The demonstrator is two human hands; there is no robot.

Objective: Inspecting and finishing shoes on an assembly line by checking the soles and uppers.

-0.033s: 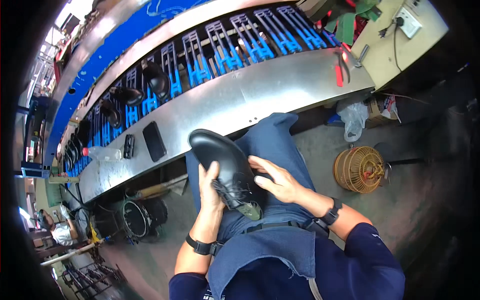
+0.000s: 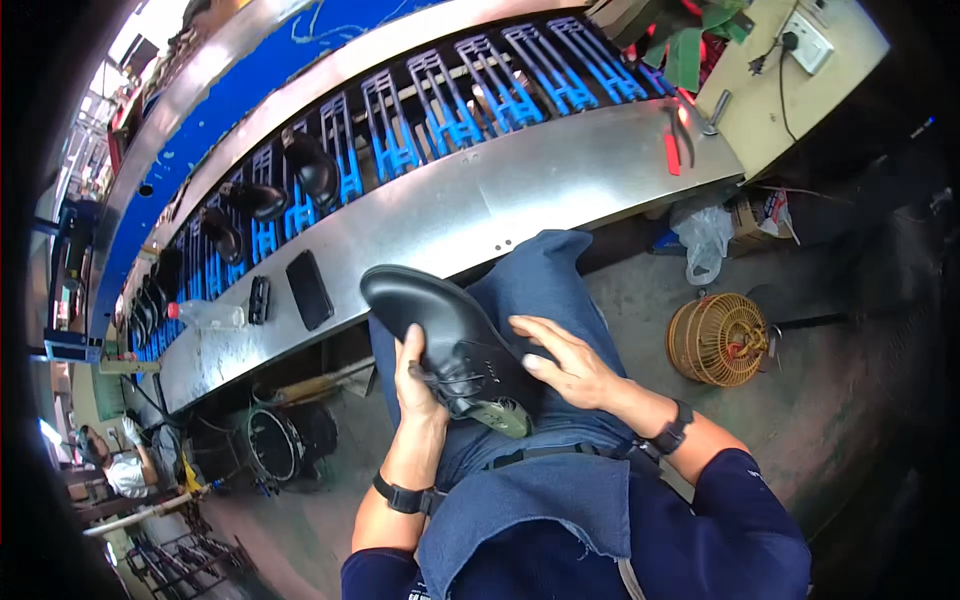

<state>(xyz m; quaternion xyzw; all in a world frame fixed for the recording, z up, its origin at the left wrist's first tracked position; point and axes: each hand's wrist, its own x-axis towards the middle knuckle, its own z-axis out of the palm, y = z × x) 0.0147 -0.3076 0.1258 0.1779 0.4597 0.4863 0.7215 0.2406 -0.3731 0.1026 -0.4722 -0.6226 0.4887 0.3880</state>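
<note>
Shoe [image 2: 452, 335] in clamped grip of left hand [image 2: 418, 388], right hand [image 2: 578, 372] just beside, fingers apart, white sleeve print [image 2: 757, 474] unreadably small.

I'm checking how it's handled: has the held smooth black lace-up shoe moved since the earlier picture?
Yes, the shoe moved: its toe shifted slightly left, nearer the black rectangular phone.

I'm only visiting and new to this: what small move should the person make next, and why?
Perhaps settle the right hand against the side of the black shoe to steady it: the left hand grips the opposite side, while the right hand's fingers are open close by; whether they touch it is hard to tell.
</note>
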